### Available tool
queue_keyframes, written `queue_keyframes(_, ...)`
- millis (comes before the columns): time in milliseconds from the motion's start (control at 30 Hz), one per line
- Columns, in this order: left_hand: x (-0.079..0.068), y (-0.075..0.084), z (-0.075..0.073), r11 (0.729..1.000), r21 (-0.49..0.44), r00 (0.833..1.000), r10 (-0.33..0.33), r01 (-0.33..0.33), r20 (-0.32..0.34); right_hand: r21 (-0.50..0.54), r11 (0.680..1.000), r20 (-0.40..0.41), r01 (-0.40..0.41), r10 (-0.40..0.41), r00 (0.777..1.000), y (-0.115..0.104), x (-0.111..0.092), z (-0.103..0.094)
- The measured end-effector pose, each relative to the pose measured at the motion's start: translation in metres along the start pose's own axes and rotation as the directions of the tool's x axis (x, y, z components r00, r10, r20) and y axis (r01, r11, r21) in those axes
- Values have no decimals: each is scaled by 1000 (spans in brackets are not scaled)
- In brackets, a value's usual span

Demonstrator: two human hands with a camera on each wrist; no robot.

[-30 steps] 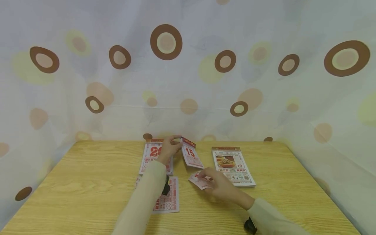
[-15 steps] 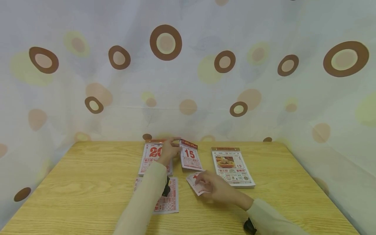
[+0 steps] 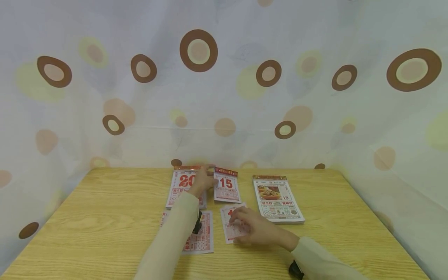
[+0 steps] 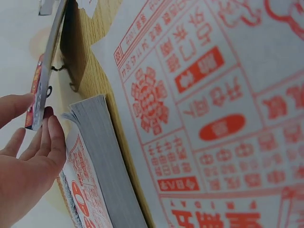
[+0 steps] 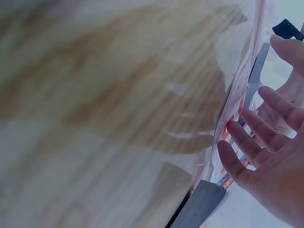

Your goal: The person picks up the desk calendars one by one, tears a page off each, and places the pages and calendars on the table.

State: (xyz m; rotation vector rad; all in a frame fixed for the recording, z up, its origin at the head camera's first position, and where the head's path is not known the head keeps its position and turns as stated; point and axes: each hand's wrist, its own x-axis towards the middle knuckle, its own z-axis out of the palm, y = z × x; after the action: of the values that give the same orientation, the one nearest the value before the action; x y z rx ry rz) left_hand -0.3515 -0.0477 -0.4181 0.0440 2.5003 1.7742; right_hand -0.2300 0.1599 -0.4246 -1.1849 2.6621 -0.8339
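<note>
My left hand (image 3: 200,182) pinches the upper left corner of a small tear-off calendar (image 3: 226,189) marked 15, with a red header. In the left wrist view, the thumb and fingers hold that red edge, and the pad tilts above the table. My right hand (image 3: 258,227) rests over a loose calendar page (image 3: 228,230) in front of the small pad. Its fingers (image 5: 251,126) are spread and relaxed, touching the page without gripping it. The hand hides the page's right side. A larger tear-off calendar (image 3: 177,192) showing 20 lies partly behind my left hand.
Another loose page (image 3: 207,237) with red print lies partly under my left forearm. To the right is a thick tear-off calendar (image 3: 278,204) with a food picture, marked 19. Patterned cloth (image 3: 224,97) rises behind the wooden table (image 3: 105,217).
My right hand has drawn the loose page slightly toward me, laid it flatter and loosened its fingers. The small calendar, held by my left hand, has come down and straightened.
</note>
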Motion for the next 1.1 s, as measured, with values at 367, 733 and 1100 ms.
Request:
queue_keyframes(367, 0, 0, 1, 999, 33, 1000, -17, 17, 4, -57, 997, 35, -49, 51, 998, 1, 4, 3)
queue_keyframes(733, -1, -2, 0, 1000, -4, 998, 14, -14, 65, -55, 998, 27, -42, 44, 999, -1, 7, 4)
queue_keyframes(1100, -6, 5, -4, 1000, 8, 997, 13, -14, 80, -35, 998, -16, -52, 51, 999, -1, 7, -1)
